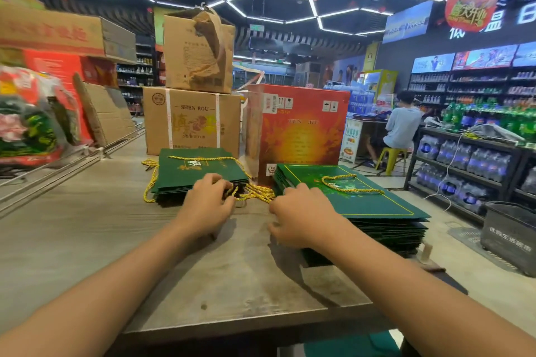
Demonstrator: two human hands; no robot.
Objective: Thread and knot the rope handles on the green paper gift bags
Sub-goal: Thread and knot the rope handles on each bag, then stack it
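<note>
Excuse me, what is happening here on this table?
A person is fitting gold rope handles to green paper gift bags. Two flat stacks lie on the table: the left stack and the right stack. The left hand grips a rope between the stacks; the right hand rests at the right stack's edge.

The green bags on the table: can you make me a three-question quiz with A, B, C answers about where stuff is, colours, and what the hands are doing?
1. Where is the red box?
A. behind the two bag stacks
B. on the floor
C. under the table

2. What colour are the rope handles?
A. white
B. yellow
C. blue

3. What is the left hand doing?
A. lying flat on the table
B. lifting a carton
C. holding rope at the left stack

Answers: 1 A, it stands past both stacks; 2 B, the twisted cords look golden yellow; 3 C, its fingers curl around cord by that stack's edge.
</note>
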